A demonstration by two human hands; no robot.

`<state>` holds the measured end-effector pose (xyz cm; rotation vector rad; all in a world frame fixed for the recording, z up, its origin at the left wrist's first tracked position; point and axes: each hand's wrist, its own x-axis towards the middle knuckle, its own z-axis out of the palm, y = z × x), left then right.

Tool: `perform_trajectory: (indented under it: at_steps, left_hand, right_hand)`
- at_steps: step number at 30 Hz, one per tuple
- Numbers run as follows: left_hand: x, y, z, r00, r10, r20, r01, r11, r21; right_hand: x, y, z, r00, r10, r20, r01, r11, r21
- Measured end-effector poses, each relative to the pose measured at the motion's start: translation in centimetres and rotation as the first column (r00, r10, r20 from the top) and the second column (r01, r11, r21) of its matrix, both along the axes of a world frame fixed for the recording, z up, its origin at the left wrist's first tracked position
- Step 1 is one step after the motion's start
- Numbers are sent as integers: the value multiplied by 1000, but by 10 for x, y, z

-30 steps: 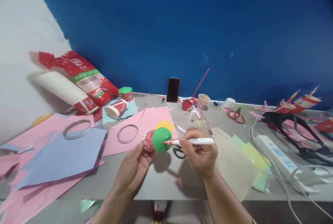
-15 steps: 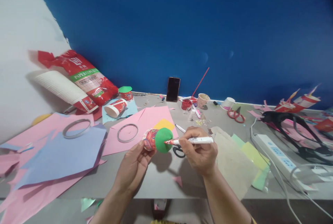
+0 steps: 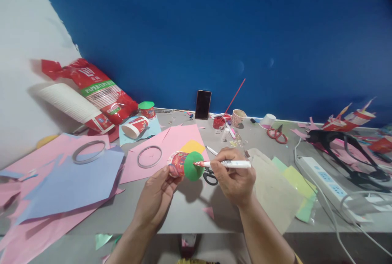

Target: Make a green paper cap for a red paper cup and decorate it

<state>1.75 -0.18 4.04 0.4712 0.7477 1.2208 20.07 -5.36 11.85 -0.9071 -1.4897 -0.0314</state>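
Clamping red-patterned paper cup (image 3: pixel 177 164) capped with green disc (image 3: pixel 193 172) in left hand (image 3: pixel 159 190); gripping white acrylic marker (image 3: pixel 240 164) in right hand (image 3: pixel 235 180), pointing red tip (image 3: pixel 199 163) at disc.

Matt paper is seen on the green disc (image 3: pixel 193 166), and smooth, printed paper on the cup (image 3: pixel 177 163) at its nine o'clock. Smooth plastic is shown by the marker (image 3: pixel 237 164). From the disc, a glossy, crinkled plastic bag (image 3: pixel 101 92) is found at ten o'clock, a smooth phone screen (image 3: pixel 203 104) at twelve, and matt blue paper (image 3: pixel 73 184) farther out at nine.
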Motion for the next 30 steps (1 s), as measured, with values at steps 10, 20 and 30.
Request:
perform_trajectory:
  at_steps: [10, 20, 30]
  left_hand:
    - [0, 1, 1, 997, -12, 70, 19, 996, -91]
    - [1, 2, 4, 996, -6, 88, 21, 983, -180]
    - [1, 2, 1, 996, -21, 91, 34, 989, -141]
  right_hand:
    - [4, 0, -5, 1000, -2, 30, 4, 999, -37]
    - [1, 0, -4, 999, 6, -32, -7, 1000, -22]
    - [0, 0, -7, 998, 49, -30, -49, 998, -25]
